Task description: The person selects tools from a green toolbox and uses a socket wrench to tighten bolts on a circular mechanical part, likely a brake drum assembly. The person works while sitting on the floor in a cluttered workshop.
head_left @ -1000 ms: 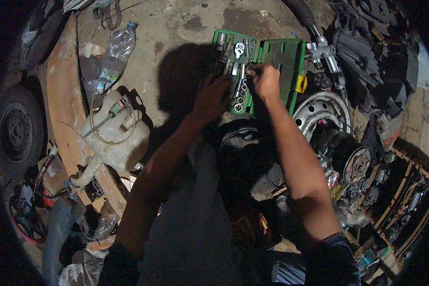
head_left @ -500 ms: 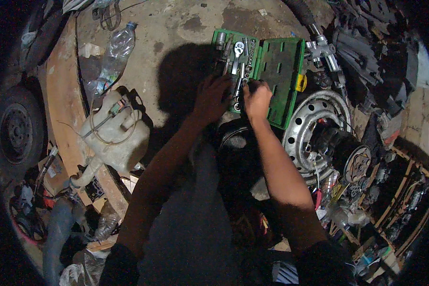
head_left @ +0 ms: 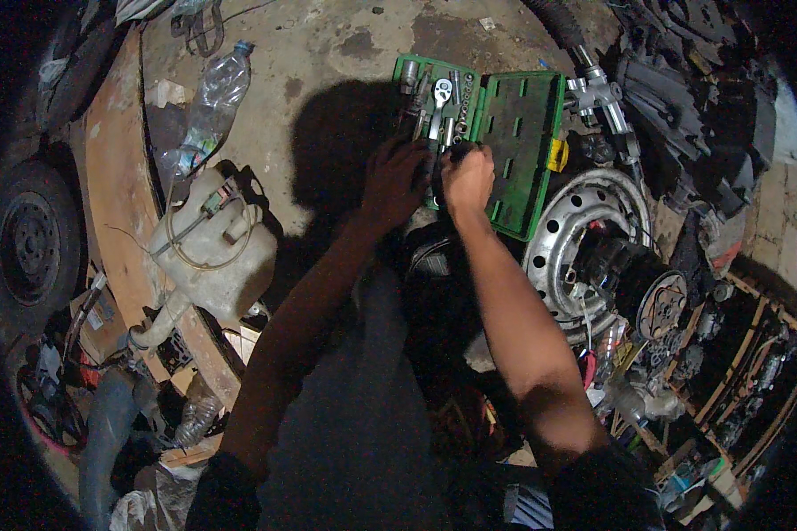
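Observation:
An open green socket set case (head_left: 509, 146) lies on the floor ahead of me, its lid folded out to the right. A chrome ratchet (head_left: 441, 93) rests in the tray, with a row of small sockets (head_left: 467, 97) beside it. My left hand (head_left: 394, 181), in deep shadow, has its fingers bent against the tray's left edge and seems to hold it. My right hand (head_left: 469, 181) is closed over the near part of the tray. Its fingertips are hidden, so what they pinch cannot be seen.
A silver wheel rim (head_left: 549, 239) with a dark hub part (head_left: 633, 283) stands close to my right forearm. On the left are a whitish plastic tank (head_left: 208, 239), a long wooden board (head_left: 119, 177), a clear bottle (head_left: 221, 93) and a tyre (head_left: 35, 234). Scrap parts crowd the right side.
My right hand has shifted slightly left and now covers the chrome pieces that showed between my hands. My left hand stays in place.

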Available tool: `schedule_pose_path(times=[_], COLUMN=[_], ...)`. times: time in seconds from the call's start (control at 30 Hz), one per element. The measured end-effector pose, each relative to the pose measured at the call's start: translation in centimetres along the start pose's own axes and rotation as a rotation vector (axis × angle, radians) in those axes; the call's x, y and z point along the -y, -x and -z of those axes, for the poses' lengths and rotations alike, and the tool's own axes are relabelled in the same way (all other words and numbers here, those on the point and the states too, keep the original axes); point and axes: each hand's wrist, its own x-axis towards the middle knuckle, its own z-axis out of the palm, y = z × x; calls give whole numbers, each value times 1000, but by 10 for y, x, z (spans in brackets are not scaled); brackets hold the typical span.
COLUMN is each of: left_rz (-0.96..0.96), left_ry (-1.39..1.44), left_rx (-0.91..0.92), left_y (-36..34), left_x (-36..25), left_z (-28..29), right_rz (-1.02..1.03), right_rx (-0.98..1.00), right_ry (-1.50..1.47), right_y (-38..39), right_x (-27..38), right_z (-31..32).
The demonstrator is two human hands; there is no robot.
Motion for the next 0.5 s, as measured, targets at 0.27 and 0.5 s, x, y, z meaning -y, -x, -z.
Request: schedule_pose_path(times=[0.27, 0.5], left_rz=[-21, -46], left_ry=[31, 62], left_rx=[16, 33], left_y=[-1, 0], left_x=[6, 12], left_z=[0, -6], right_rz=[-10, 42], right_rx=[-77, -130], right_ry=[-13, -43], right_y=[-6, -6], right_x=[2, -8], right_z=[0, -12])
